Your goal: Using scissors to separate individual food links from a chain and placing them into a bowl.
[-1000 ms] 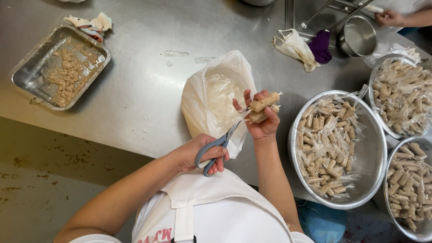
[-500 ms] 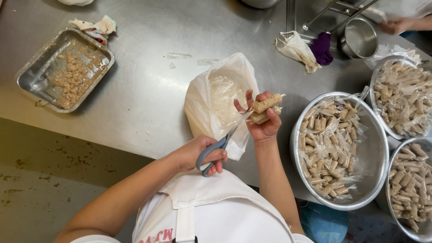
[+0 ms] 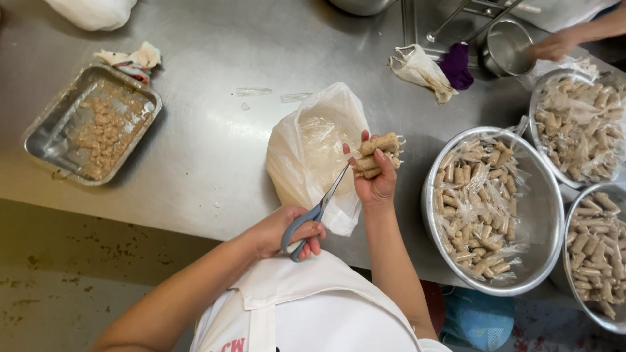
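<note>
My left hand [image 3: 287, 231] grips blue-handled scissors [image 3: 329, 192], whose blades point up and to the right. The blade tips touch a bundle of tan rolls in clear wrap [image 3: 378, 153]. My right hand [image 3: 377, 188] holds that bundle up over the edge of a crumpled clear plastic bag [image 3: 310, 146] that lies on the steel table [image 3: 215, 150]. Just right of my right hand stands a large steel bowl [image 3: 544, 215] holding several wrapped rolls.
Two more steel bowls of rolls [image 3: 577, 124] [image 3: 596, 257] sit at the right edge. A foil tray [image 3: 45, 140] with crumbs lies far left. At the back are a white bag [image 3: 417, 65], a purple cloth [image 3: 455, 65], a small pot [image 3: 505, 45] and another person's hand [image 3: 554, 45].
My hands hold nearly the same pose, scissors still at the bundle. The other person's hand at the top right has shifted closer to the small pot.
</note>
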